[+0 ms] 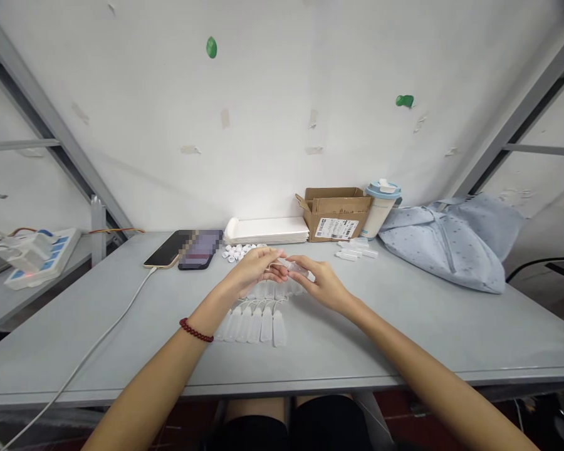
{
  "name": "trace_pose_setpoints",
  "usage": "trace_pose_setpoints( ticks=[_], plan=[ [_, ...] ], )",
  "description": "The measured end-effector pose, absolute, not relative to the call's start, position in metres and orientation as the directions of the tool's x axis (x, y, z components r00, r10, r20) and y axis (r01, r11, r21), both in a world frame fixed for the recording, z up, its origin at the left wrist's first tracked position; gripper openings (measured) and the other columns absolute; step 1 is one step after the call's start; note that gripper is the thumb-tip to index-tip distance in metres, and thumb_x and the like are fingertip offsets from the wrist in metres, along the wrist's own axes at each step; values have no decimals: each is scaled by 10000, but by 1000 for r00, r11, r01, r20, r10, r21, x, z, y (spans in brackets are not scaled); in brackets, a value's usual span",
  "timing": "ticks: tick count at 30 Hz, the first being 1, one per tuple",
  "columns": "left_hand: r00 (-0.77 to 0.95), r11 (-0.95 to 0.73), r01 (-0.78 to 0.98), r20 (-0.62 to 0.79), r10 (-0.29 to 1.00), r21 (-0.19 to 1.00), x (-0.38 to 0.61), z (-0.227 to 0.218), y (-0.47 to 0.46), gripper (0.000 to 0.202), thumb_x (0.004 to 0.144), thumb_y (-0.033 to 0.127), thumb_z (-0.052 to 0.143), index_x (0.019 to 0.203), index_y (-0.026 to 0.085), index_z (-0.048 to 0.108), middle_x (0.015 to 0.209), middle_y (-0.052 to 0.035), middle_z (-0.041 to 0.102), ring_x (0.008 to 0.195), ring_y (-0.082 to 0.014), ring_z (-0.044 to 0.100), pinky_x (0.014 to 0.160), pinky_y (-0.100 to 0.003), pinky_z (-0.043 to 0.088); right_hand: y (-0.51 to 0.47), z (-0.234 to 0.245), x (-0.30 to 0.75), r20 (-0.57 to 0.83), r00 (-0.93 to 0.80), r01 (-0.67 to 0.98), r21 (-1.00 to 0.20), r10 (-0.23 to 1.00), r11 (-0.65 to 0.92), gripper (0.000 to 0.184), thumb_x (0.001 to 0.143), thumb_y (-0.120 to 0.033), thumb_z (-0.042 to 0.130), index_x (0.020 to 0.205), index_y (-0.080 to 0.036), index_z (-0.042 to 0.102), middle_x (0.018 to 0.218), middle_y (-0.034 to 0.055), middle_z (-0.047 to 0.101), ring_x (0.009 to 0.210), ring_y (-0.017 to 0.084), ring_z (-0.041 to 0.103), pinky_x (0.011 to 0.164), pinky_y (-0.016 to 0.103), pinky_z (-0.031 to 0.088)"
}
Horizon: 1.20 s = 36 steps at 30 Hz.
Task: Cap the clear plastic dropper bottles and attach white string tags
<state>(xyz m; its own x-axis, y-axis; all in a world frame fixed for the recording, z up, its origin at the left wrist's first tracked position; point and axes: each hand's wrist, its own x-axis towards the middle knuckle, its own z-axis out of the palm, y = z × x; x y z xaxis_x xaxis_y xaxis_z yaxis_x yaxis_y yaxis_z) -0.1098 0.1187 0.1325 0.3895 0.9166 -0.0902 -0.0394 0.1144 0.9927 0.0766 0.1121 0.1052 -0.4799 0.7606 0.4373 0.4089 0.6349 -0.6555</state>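
My right hand (pixel 326 285) is closed with its thumb and fingers around a small translucent plastic bottle (pixel 299 269), tilted on its side above the table. Close against it, my left hand (pixel 264 268) has its fingertips drawn together at the bottle's left end. What those fingers pinch is too small and partly hidden to name. Below the hands lie rows of similar bottles (pixel 266 326), with thin white strands at their tops; my left hand and wrist partly cover them. Just beyond my left hand is a pile of small white caps (pixel 235 252).
Several loose bottles (pixel 357 249) lie before an open cardboard box (pixel 336 216). A cup with a blue lid (pixel 378 210) and a blue cloth (pixel 446 247) stand right. Left are two phones (pixel 162 250), a charging cable (pixel 117 326) and a power strip (pixel 47 263); a white stack (pixel 267 230) sits behind.
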Motion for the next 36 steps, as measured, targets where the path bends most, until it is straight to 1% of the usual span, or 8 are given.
trace_pose_setpoints(
  ticks=[3, 5, 9, 12, 18, 25, 31, 36],
  plan=[
    [348, 81, -86, -46, 936, 993, -110, 135, 119, 389, 825, 495, 531, 935, 122, 549, 695, -76, 661, 660, -175, 647, 652, -301, 500, 111, 110, 75, 329, -425, 324, -814, 843, 482, 318, 867, -409, 488, 1098, -197, 540, 765, 36, 676, 737, 198, 632, 646, 296, 436],
    [299, 14, -61, 5, 954, 998, -110, 136, 119, 398, 812, 504, 541, 911, 119, 560, 698, -70, 653, 652, -171, 639, 644, -301, 505, 111, 113, 74, 250, -416, 218, -906, 874, 363, 326, 859, -441, 490, 1066, -193, 530, 784, 45, 687, 771, 198, 645, 667, 298, 441],
    [279, -242, 153, 193, 941, 958, -107, 138, 112, 297, 743, 406, 647, 860, 138, 596, 751, -41, 633, 677, -154, 611, 660, -288, 500, 110, 115, 73, 147, -417, 89, -975, 897, 202, 327, 840, -471, 505, 993, -183, 525, 829, 62, 693, 764, 189, 658, 746, 330, 447],
    [347, -394, 342, 275, 897, 853, -103, 138, 105, 304, 726, 361, 661, 967, 183, 608, 829, -26, 618, 722, -150, 589, 666, -269, 475, 109, 116, 72, 116, -406, 59, -986, 907, 153, 330, 820, -479, 530, 965, -182, 524, 778, 41, 679, 735, 183, 657, 745, 336, 454],
    [469, -509, 534, 263, 843, 675, -100, 133, 102, 556, 701, 378, 672, 1201, 212, 492, 731, 7, 574, 648, -155, 530, 606, -262, 404, 107, 118, 70, 60, -374, 65, -994, 925, 91, 314, 789, -493, 560, 884, -197, 516, 720, 16, 673, 645, 153, 622, 702, 324, 470],
    [525, -507, 631, 158, 837, 587, -105, 134, 100, 491, 704, 408, 627, 1132, 199, 506, 577, 56, 475, 535, -142, 468, 513, -239, 310, 109, 115, 73, -54, -457, 103, -995, 888, -8, 354, 741, -518, 611, 794, -191, 486, 680, 26, 679, 571, 140, 608, 546, 271, 465],
    [600, -553, 703, 44, 799, 448, -105, 138, 91, 440, 643, 458, 642, 983, 203, 526, 587, 44, 474, 531, -155, 455, 483, -248, 263, 109, 120, 82, -228, -630, 269, -961, 743, -67, 370, 720, -505, 643, 750, -171, 487, 618, 30, 655, 565, 172, 660, 408, 199, 384],
    [679, -585, 685, -88, 729, 434, -101, 142, 80, 384, 592, 415, 658, 862, 205, 484, 660, 20, 513, 561, -165, 470, 462, -249, 262, 108, 128, 89, -345, -787, 405, -914, 512, 7, 366, 750, -503, 600, 714, -144, 537, 641, 48, 681, 513, 129, 640, 391, 171, 352]
  ],
)
